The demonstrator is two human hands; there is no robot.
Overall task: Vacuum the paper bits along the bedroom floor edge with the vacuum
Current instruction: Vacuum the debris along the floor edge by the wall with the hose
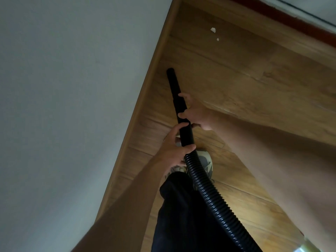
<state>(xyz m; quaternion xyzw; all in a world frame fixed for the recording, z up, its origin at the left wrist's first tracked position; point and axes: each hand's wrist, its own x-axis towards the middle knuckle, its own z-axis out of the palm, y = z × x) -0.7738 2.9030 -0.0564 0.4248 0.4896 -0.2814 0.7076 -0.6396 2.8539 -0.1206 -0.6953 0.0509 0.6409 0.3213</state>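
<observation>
Vacuum wand [172,84], black and rigid, slanted down toward the wooden floor [254,88], tip close beside the skirting board [145,106] at the foot of the pale wall [72,88]; tip touching the boards or just above them, impossible to tell. Behind the wand, ribbed black hose [209,188] curving back past the legs and out at the lower right edge of the view. Right hand [196,115] further forward, fingers curled round the rigid tube from the right side. Left hand [172,151] just behind it, wrapped round the first ribs of the hose near the joint with the wand, thumb and fingers closed about it. Both forearms bare. Ahead of the tip and well apart from it, two white scraps on the floor: larger paper bit [213,30] nearer the far corner, smaller paper bit [217,39] just beside it on the near side, both a little out from the skirting board. Beyond them, dark red-brown strip [272,17] along the base of the far wall. Under the hose, pale shoe [205,160] on the boards, partly hidden by the hose and by a dark trouser leg [181,215] in front of it.
</observation>
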